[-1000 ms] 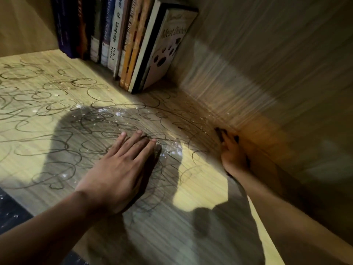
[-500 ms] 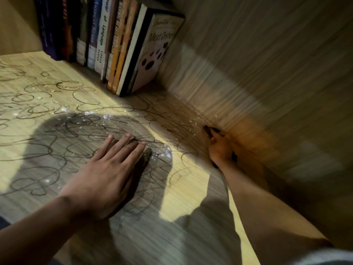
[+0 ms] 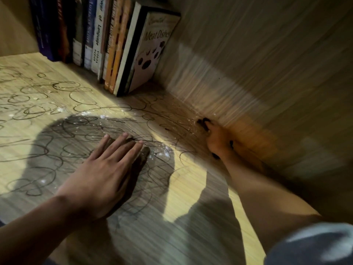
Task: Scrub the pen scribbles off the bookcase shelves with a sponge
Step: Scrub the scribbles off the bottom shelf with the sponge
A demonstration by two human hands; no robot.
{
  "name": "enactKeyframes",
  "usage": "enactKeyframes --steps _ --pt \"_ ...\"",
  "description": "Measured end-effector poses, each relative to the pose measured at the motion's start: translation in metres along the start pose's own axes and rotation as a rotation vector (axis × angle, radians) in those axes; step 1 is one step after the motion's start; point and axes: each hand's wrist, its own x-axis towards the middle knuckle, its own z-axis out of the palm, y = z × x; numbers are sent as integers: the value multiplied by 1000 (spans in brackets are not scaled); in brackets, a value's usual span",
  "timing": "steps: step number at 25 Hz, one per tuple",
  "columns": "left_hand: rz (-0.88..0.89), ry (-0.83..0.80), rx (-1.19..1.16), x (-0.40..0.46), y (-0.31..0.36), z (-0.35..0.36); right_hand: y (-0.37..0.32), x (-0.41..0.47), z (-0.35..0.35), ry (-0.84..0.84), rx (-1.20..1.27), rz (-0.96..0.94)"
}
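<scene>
In the corner, right hand hides sponge

shelf board: pale wood-grain finish, fine straight lines, smooth, faint sheen where lit
side panel, right of frame: same wood-grain look, matt, darker in shade
scribbles: thin dark pen loops on the board
white specks: powdery or foamy flecks, which one unclear
books, top centre: paper covers, slightly glossy spines
sleeve, lower right: soft grey cloth
</scene>
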Motion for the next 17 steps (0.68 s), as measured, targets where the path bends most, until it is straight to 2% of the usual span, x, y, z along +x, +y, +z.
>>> enactKeyframes --steps 2,5,8,10,12,14,17 --pt "4 2 9 1 0 0 22 0 -12 -78 -4 -71" --pt "-8 1 9 1 0 -1 53 -16 -26 -88 -71 116" --pt "-30 -5 3 1 1 0 33 -20 -23 -34 -286 193" --pt "-35 -6 11 0 1 2 5 -9 -13 0 -244 189" --pt "-24 -6 16 1 1 2 -11 -7 -7 2 -108 139" --pt "-16 -11 6 1 1 2 -9 -24 -3 18 30 3" --pt "-26 4 -6 1 3 0 12 -71 -21 -12 61 -199"
